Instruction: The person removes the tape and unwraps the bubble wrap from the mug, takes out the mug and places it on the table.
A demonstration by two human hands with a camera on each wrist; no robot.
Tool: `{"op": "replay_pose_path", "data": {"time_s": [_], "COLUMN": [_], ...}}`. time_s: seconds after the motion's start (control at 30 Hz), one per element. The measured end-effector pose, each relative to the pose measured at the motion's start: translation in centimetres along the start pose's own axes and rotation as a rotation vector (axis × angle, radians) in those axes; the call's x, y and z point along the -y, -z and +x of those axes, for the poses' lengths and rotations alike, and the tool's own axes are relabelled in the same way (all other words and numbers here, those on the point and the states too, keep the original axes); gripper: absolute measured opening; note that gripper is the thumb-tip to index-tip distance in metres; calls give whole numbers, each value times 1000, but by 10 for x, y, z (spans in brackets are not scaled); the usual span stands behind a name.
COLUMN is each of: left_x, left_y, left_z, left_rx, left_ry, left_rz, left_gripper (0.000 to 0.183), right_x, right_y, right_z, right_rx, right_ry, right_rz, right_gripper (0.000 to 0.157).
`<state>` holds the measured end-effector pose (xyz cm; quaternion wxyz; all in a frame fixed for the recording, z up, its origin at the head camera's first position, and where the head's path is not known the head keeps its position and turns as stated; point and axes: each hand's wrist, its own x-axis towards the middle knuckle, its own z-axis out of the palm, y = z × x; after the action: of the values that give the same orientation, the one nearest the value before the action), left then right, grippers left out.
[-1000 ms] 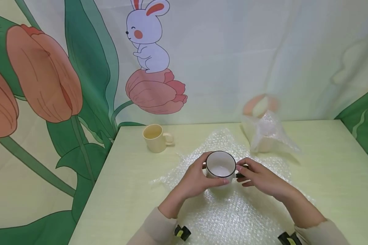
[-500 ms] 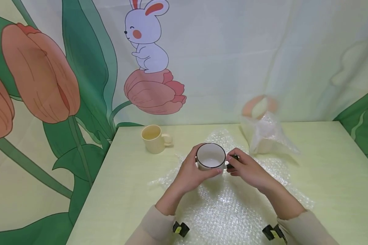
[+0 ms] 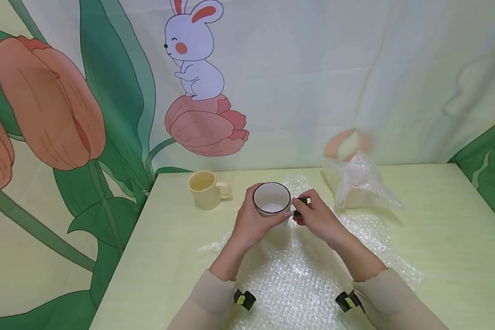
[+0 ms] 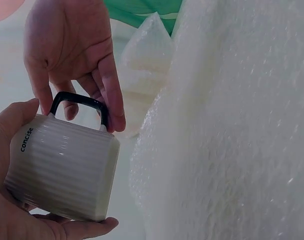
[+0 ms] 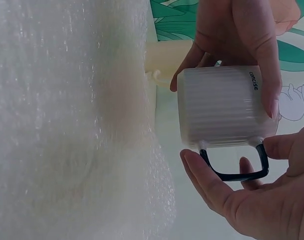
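A white ribbed mug (image 3: 272, 200) with a dark rim, a black handle and the word "concise" on its side is held up above the bubble wrap (image 3: 288, 279). My left hand (image 3: 249, 224) grips the mug's body, thumb along the near side and fingers around the far side. At the handle (image 4: 79, 98), my right hand (image 3: 319, 220) pinches with thumb and fingers on either side, as the left wrist view shows. The bubble wrap lies spread flat beneath both forearms.
A yellow mug (image 3: 204, 190) stands upright at the back left of the pale table (image 3: 161, 256), handle to the right. At the back right sits a bundle wrapped in bubble wrap (image 3: 356, 185). A printed curtain (image 3: 293, 91) hangs behind the table.
Both hands have carried the white mug leftward and farther from the body, toward the yellow mug. The yellow mug and the wrapped bundle stay where they were.
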<state>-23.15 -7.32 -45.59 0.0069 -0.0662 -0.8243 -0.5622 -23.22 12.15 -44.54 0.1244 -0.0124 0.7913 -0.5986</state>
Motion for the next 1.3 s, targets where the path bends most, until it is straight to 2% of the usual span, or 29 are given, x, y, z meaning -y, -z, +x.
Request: {"op": "replay_pose_path", "data": {"time_s": [0.27, 0.47, 0.67, 0.8, 1.03, 1.3], "left_x": [3, 8, 10, 9, 11, 17], "left_y": [3, 7, 14, 17, 21, 19], "left_z": [15, 29, 43, 50, 60, 68], "left_rx": [-71, -114, -171, -201, -233, -269], "left_ry": [57, 77, 56, 62, 77, 93], "left_rz": [-21, -58, 31, 92, 122, 184], "left_gripper": [93, 97, 95, 95, 96, 97], "right_x": [7, 10, 12, 12, 11, 7], "right_y": [-11, -16, -16, -17, -23, -26], "right_z": [20, 39, 53, 61, 76, 86], "right_rx": [-33, -62, -48, -49, -45, -34], "right_ry": [-44, -104, -130, -130, -120, -122], "right_rz": [76, 230, 466, 565, 626, 635], "right_gripper": [43, 53, 53, 51, 40, 35]}}
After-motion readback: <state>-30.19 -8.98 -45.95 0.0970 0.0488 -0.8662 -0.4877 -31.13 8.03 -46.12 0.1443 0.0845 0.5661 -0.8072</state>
